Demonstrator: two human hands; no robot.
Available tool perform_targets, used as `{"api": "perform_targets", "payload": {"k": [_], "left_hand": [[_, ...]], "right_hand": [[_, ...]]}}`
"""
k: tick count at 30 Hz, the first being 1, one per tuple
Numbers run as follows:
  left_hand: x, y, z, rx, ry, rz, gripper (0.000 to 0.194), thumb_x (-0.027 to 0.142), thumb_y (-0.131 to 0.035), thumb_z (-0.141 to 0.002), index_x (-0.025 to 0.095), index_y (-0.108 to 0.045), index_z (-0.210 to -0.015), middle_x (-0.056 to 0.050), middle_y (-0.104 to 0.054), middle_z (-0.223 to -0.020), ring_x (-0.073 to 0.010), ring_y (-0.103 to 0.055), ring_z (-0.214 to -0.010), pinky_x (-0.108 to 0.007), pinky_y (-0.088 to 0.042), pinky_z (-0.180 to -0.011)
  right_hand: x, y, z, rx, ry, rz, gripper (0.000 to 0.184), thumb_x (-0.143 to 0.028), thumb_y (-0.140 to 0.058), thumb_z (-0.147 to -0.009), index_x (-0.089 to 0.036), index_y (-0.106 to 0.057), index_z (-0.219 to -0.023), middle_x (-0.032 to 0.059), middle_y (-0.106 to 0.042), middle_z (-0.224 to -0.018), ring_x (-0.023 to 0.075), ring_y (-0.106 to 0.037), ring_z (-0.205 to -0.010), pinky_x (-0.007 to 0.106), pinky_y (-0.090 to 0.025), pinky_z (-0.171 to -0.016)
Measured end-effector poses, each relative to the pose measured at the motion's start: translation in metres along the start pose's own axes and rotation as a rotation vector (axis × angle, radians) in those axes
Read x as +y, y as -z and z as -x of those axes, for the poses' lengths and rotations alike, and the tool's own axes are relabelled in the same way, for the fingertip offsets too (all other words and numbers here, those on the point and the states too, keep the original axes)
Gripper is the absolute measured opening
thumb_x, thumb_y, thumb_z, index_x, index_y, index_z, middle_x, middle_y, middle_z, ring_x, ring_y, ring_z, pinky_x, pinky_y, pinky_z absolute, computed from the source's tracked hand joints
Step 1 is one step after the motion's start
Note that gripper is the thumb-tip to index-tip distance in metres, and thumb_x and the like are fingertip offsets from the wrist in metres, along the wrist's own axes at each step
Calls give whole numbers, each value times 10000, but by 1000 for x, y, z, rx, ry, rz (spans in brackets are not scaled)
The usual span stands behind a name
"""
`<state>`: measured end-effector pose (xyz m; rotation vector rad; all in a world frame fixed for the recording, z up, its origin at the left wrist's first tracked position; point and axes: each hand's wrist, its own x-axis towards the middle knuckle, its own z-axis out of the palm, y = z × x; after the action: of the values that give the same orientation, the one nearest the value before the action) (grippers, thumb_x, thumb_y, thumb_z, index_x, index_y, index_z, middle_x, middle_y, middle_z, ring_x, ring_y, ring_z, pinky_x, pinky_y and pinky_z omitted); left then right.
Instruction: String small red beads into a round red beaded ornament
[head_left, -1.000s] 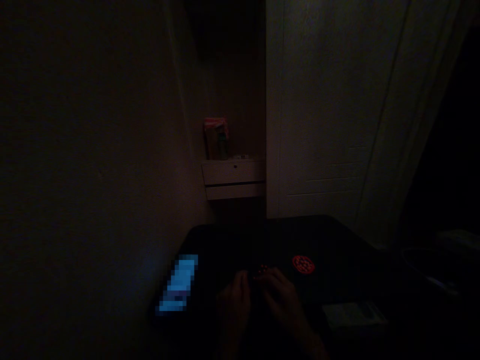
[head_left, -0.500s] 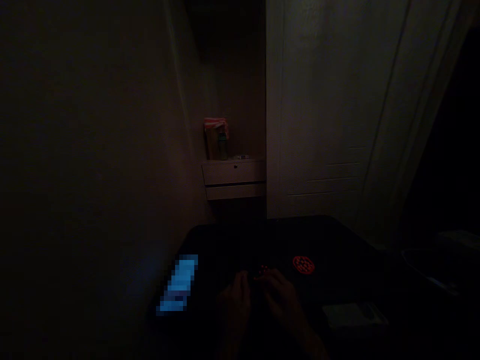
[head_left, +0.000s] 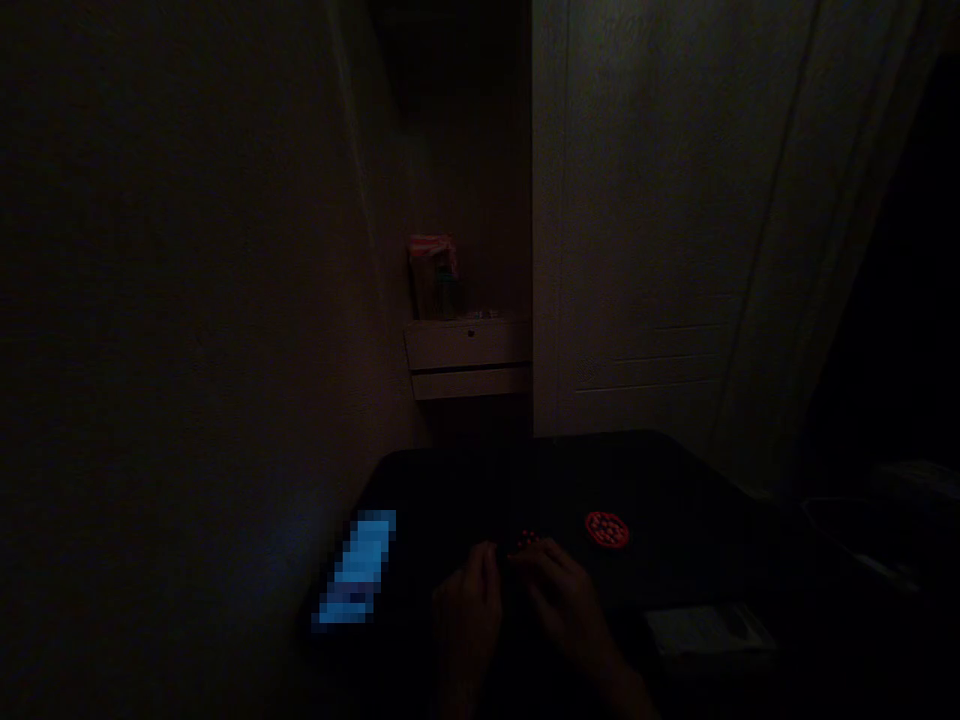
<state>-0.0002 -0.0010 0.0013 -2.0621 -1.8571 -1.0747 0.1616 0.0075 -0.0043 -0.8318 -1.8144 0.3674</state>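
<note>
The room is very dark. My left hand (head_left: pixel 471 605) is over the near part of the black table (head_left: pixel 480 480), its fingers drawn together; whatever they pinch is too dark to make out. To its right, my right hand (head_left: pixel 562 595) has bent fingers closed near several small red beads (head_left: pixel 528 538) on the dark surface. Its fingertips are close to the beads or touching them; I cannot tell which, nor what they hold. Farther right lies a round red-rimmed dish (head_left: pixel 627 532) with many small red pieces inside.
A bright blue, pixelated phone-like screen (head_left: pixel 358 570) lies at the table's left. A pale flat packet (head_left: pixel 705 630) is at the near right edge. Behind stand a drawer unit (head_left: pixel 469 350) with a bottle (head_left: pixel 447 290) and a red-striped item (head_left: pixel 432 246), and a large pale door (head_left: pixel 645 220).
The picture is slightly darker overall. Both hands have stayed almost in place, with only slight shifts of the fingers. The dish and screen have not moved.
</note>
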Motion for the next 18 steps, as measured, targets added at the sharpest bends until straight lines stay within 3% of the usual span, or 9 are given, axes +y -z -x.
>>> {"api": "perform_targets", "payload": {"k": [8, 18], "left_hand": [[-2, -3, 1, 49, -28, -34, 287, 182, -432, -990, 233, -712, -1027, -16, -808, -853, -162, -759, -704, -207, -516, -603], [-2, -3, 1, 55, -7, 9, 288, 208, -432, -997, 236, -719, -1010, -10, -809, -840, -165, -761, -698, -210, -523, -604]], "right_hand": [[-2, 0, -1, 56, 14, 10, 256, -135, -578, -936, -271, -723, -1096, 53, -736, -1010, 210, -724, -926, 314, -597, -829], [-3, -1, -1, 30, 11, 19, 235, -145, -579, -949, -268, -711, -1099, 40, -751, -1014, 206, -728, -920, 312, -585, -828]]}}
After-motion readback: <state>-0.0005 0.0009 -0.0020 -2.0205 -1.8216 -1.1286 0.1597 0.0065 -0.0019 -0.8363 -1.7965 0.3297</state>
